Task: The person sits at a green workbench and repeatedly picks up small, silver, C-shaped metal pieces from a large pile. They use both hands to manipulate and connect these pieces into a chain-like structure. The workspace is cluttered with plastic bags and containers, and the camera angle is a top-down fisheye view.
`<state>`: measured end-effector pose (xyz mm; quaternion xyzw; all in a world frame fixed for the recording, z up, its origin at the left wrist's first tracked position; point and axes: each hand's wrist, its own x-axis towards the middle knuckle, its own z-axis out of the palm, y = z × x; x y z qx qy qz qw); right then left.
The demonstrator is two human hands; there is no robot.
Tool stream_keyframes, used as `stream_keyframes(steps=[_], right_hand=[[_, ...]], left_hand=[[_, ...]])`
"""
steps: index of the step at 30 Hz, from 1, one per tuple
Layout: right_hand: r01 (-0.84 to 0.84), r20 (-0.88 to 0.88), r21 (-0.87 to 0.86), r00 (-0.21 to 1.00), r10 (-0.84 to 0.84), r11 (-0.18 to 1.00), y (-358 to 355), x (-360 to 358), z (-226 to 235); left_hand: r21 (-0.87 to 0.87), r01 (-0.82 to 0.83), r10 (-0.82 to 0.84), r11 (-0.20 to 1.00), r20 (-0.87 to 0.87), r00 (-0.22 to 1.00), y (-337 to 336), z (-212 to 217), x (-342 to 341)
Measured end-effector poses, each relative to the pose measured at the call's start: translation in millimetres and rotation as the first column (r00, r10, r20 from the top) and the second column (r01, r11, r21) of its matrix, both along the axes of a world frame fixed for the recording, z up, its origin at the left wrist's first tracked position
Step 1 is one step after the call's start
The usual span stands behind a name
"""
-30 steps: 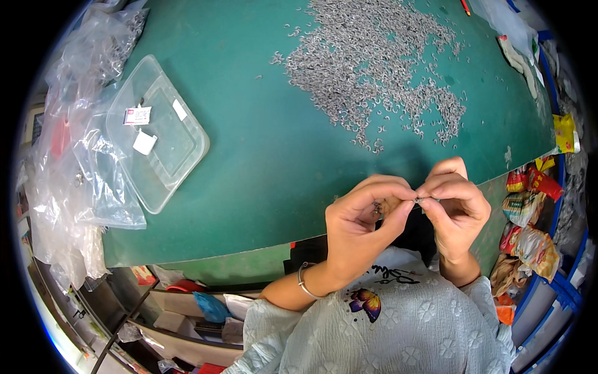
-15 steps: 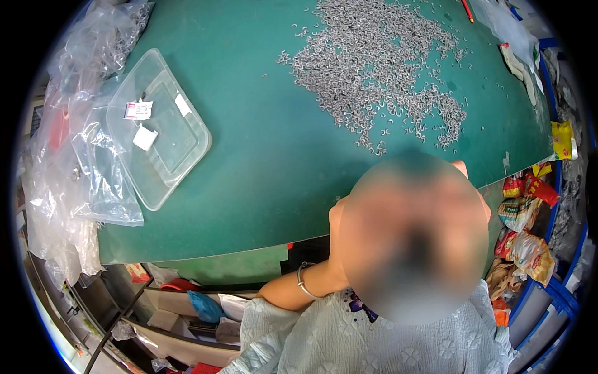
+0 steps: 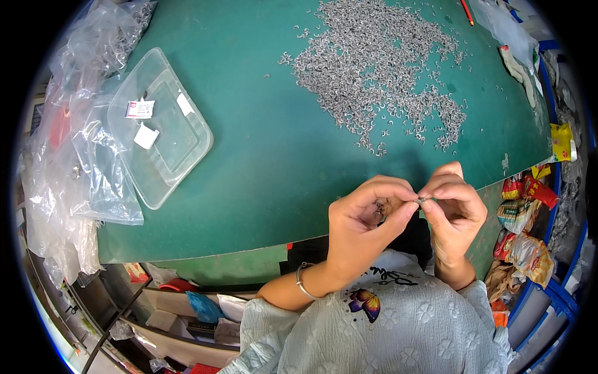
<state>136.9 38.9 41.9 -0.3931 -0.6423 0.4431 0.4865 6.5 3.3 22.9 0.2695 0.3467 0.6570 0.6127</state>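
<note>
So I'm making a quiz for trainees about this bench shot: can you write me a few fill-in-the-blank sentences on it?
1. The left hand and right hand pinch one small metal part between their ____.
2. The heap of small metal parts lies on a table whose top is ____ in colour.
3. The clear plastic tray lies to the person's ____ on the table.
4. A thin bracelet is on the ____ wrist.

Missing words: fingertips; green; left; left

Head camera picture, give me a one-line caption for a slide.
Both hands, left hand and right hand, pinch a tiny metal piece together near a pile of metal pieces on a green table.
</note>
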Motion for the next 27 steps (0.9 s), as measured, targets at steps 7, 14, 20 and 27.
stream_keyframes(steps=[7,14,20,27], right_hand=[[-0.019,0.040,0.004,0.999,0.019,1.000,1.6,0.2,3.6],[-0.049,0.164,0.054,0.986,0.039,0.997,1.1,1.2,8.5],[-0.056,0.173,0.069,0.984,0.044,0.996,0.9,2.0,9.1],[-0.070,0.207,0.096,0.977,0.049,0.993,1.4,2.1,10.8]], left_hand=[[-0.015,-0.002,0.002,1.000,-0.020,1.000,-0.5,2.0,-1.7],[0.033,-0.047,0.051,0.998,-0.124,0.991,-1.2,4.0,-2.1],[0.020,0.000,0.003,1.000,-0.143,0.990,-3.6,5.8,-4.9],[0.025,0.006,-0.002,1.000,-0.147,0.989,-3.9,5.4,-4.6]])
